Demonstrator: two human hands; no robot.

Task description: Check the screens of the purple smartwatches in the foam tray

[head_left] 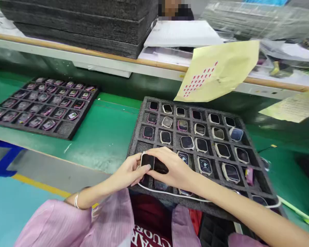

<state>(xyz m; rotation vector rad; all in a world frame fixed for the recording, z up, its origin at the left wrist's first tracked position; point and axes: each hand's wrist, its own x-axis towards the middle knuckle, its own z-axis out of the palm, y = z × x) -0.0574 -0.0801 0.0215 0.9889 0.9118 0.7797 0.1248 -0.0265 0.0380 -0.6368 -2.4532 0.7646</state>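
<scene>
A smartwatch (147,161) without a strap, with a dark screen and a pale frame, is held over the near left part of a dark foam tray (138,125). My left hand (130,171) closes on its left side, the thumb lying across the screen's lower edge. From the right, my right hand (177,168) has fingers and thumb bent around the watch's other side. A white cable (170,194) runs from beneath my hands along the tray's near edge; its end is hidden. More watches (201,145) lie face up in the tray's compartments, and one pink piece (249,176) stands on edge.
Another foam tray (64,128) of pink-framed watches lies on the green bench (110,127) to the left. A shelf edge (92,55) crosses behind, carrying stacked dark foam (79,24) and hanging yellow paper (218,73). A person (180,13) is partly visible beyond.
</scene>
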